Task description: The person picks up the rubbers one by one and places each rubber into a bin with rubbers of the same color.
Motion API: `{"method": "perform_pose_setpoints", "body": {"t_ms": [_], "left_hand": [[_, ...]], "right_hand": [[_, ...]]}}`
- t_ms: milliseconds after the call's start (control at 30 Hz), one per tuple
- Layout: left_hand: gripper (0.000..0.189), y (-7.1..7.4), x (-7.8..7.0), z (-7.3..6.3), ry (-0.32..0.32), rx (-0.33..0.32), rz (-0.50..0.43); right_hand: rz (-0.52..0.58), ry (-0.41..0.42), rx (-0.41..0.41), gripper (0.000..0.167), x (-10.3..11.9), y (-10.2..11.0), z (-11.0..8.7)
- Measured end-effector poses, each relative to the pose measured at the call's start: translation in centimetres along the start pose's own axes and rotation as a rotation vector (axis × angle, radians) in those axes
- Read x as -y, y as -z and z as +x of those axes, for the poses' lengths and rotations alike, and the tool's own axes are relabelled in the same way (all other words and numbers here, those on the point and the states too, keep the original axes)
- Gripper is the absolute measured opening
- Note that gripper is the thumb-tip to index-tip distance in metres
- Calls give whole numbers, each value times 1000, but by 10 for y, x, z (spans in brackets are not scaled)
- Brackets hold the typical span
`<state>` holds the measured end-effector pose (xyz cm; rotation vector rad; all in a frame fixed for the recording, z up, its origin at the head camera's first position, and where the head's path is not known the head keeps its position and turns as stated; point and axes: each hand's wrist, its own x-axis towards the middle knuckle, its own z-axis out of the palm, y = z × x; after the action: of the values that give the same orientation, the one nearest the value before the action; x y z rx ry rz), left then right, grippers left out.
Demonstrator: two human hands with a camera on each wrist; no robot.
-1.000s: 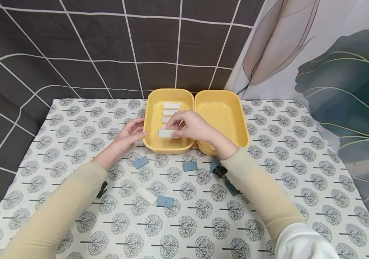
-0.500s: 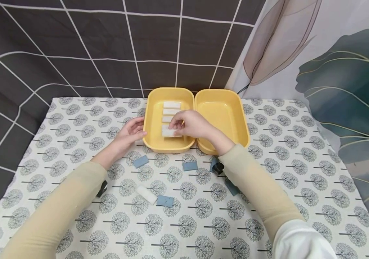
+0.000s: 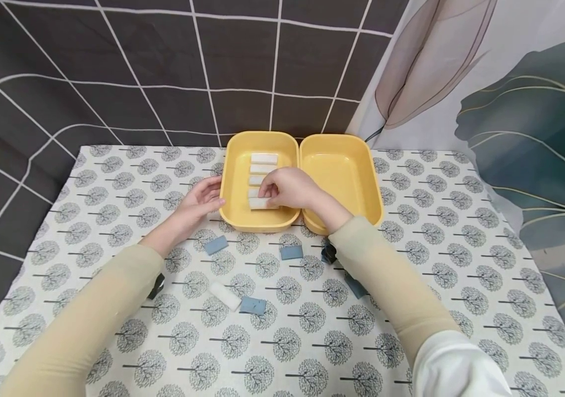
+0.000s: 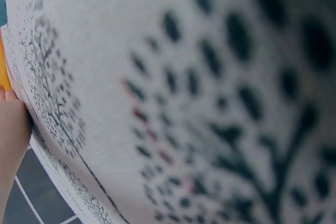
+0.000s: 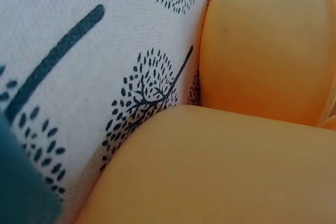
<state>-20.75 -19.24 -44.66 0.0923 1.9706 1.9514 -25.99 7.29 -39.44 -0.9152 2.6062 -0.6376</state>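
Observation:
My right hand (image 3: 289, 190) reaches into the left yellow box (image 3: 232, 218) and pinches a white rectangular block (image 3: 258, 204) low over its floor. That block is at the near end of a column of several similar white blocks (image 3: 264, 159); the hand covers part of the column's right side. My left hand (image 3: 195, 204) rests against the box's left wall, its thumb at the rim and its fingers along the outside. In the left wrist view, only part of the hand shows at the left edge. In the right wrist view, yellow box walls (image 5: 220, 171) hide the fingers.
A second yellow box (image 3: 337, 176) stands right beside the first. In front, on the tree-print cloth (image 3: 282, 342), lie a loose white block (image 3: 225, 296) and several blue blocks (image 3: 252, 305), some partly behind my right sleeve. A dark tile-patterned curtain (image 3: 237, 55) hangs behind.
My right hand has shifted slightly right with the white block and lowered it in line behind the others. The left hand stays at the box wall.

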Motion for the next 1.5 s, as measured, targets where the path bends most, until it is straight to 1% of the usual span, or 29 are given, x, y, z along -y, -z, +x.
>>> {"method": "perform_pose_setpoints", "body": {"t_ms": [133, 300, 533, 633, 967, 1333, 1500], "left_hand": [[70, 0, 0, 1, -11, 1, 6], [70, 1, 0, 3, -23, -1, -1], [71, 1, -1, 2, -30, 2, -1], [71, 1, -2, 2, -27, -3, -3], [70, 1, 1, 3, -32, -1, -15], [70, 0, 1, 2, -31, -8, -8], [70, -1, 2, 1, -34, -8, -10]], "right_hand": [[-37, -4, 16, 17, 1, 0, 3], [-57, 0, 42, 16, 3, 0, 6], [-73, 2, 65, 13, 3, -1, 8], [-97, 9, 70, 14, 4, -1, 8], [-164, 28, 67, 16, 3, -3, 7], [-157, 29, 52, 14, 2, -5, 7], [-159, 32, 45, 16, 2, -6, 6]]}}
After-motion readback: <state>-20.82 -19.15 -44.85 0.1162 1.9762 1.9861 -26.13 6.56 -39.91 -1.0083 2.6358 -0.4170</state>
